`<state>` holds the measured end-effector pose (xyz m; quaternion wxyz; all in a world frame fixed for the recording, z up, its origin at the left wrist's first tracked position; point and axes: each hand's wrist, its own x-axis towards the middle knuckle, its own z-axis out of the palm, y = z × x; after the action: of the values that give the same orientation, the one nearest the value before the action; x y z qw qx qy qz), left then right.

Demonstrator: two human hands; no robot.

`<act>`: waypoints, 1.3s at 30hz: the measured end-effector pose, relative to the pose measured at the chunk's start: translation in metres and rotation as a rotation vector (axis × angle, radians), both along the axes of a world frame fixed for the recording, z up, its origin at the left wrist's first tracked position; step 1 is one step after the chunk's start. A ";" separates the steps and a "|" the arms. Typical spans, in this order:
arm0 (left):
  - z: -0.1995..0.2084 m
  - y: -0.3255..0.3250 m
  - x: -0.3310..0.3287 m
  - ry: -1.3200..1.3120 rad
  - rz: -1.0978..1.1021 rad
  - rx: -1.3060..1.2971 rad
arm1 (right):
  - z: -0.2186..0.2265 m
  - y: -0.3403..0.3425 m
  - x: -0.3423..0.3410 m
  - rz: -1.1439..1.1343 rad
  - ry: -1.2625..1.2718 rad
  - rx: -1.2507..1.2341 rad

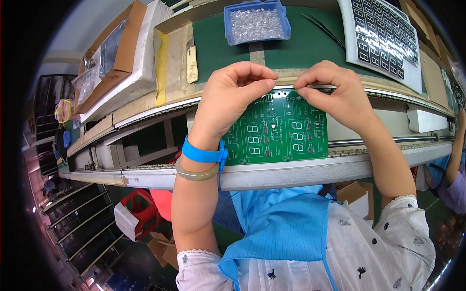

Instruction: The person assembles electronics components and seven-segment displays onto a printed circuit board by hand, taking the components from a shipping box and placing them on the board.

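Note:
A green circuit board [281, 138] with printed digit outlines and small soldered-looking parts spans the two rails of a conveyor in front of me. Above its far left part, my left hand [228, 94] is closed in a pinch, thumb against fingertips. Facing it across a small gap, my right hand [335, 92] pinches too, over the board's far right part. Whatever either set of fingertips holds is too small or hidden to make out. A blue wristband [201, 151] with a cord circles my left wrist, beside a pale bangle [196, 173].
Beyond the rail, a blue bin [228, 26] of small clear parts sits on the green bench. Tweezers [324, 30] lie to its right, near a foam tray [359, 56] of digit displays. A cardboard box [124, 41] stands left. Another person's arm [458, 140] shows far right.

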<state>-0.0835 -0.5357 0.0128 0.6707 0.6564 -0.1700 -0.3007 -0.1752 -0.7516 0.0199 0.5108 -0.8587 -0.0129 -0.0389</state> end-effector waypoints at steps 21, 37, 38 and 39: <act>-0.001 0.003 0.000 -0.207 -0.055 0.178 | -0.002 0.014 0.002 0.122 -0.127 -0.474; -0.003 0.002 -0.002 -0.260 -0.042 0.185 | -0.003 0.016 0.002 0.090 -0.161 -0.488; -0.003 0.001 -0.002 -0.261 -0.044 0.190 | -0.003 0.016 0.002 0.096 -0.179 -0.490; -0.003 0.001 -0.002 -0.262 -0.046 0.194 | -0.004 0.016 0.002 0.094 -0.177 -0.489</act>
<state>-0.0852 -0.5346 0.0097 0.5691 0.7476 -0.2412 -0.2429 -0.1736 -0.7353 0.0160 0.2862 -0.9483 -0.1066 -0.0859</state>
